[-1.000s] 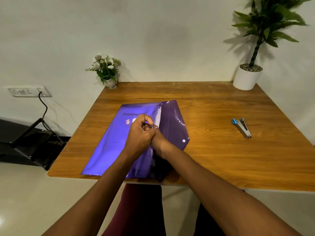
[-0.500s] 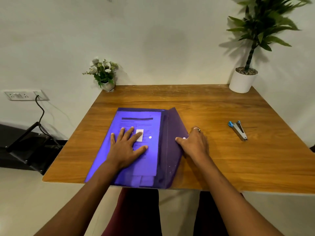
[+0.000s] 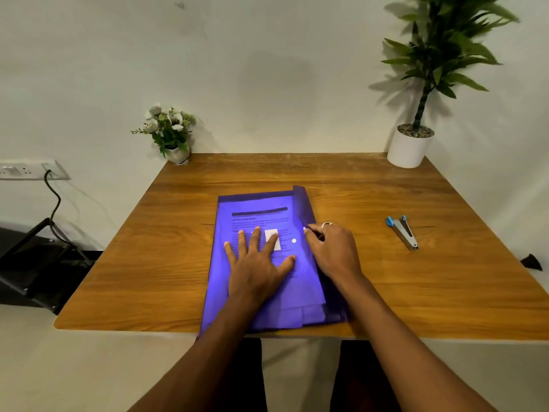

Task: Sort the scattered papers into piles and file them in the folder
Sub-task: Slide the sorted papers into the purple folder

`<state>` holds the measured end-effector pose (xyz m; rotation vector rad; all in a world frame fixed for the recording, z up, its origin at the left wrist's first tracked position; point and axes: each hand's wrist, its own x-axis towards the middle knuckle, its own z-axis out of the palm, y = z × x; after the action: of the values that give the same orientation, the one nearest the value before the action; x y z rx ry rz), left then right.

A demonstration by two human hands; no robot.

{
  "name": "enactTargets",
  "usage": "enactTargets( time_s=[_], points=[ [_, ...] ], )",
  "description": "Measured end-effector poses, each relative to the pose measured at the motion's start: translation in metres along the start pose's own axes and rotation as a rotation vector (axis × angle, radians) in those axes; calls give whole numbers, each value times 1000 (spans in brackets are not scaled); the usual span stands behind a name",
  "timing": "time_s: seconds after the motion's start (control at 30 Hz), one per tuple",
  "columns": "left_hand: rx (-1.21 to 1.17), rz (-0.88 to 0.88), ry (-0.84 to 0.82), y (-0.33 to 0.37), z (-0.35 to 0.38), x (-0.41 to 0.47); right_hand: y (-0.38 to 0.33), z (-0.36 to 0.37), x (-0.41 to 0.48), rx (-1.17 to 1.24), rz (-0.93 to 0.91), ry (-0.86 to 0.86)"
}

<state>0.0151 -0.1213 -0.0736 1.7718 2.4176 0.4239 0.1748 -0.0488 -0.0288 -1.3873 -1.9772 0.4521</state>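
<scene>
A translucent purple folder lies on the wooden table, its near end reaching the front edge. Printed papers show through its cover. My left hand rests flat on the folder with fingers spread, just left of a white snap button. My right hand grips the folder's flap along the right side. The flap stands lifted and leans in toward the cover.
A blue and grey staple remover lies on the table to the right. A small flower pot stands at the back left corner, a white potted plant at the back right. A wall socket with cable is at the left.
Both hands left the folder's opening. My left hand went flat on the cover. My right hand took the flap, which lay open to the right, and lifted it leftward.
</scene>
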Motion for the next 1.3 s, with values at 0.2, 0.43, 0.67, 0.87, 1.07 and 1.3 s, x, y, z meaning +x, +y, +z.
enactTargets(
  time_s=[0.2,0.43,0.67,0.87,1.07,1.3],
  points=[
    [-9,2,-8,1,-2,0,-19,23,-5,-281,-89,-169],
    [-19,29,-41,-2,-2,1,-20,25,-7,-345,-130,-223],
    [18,42,-57,-1,-4,-1,-24,25,0,-438,-134,-245],
    [21,43,-42,-3,-2,-1,-23,29,-5,-511,-157,-227],
    [31,60,-50,-5,0,-2,-38,35,-16,-708,-194,-243],
    [30,63,-49,-5,-1,-4,-42,35,-15,-662,-154,-264]
  ],
)
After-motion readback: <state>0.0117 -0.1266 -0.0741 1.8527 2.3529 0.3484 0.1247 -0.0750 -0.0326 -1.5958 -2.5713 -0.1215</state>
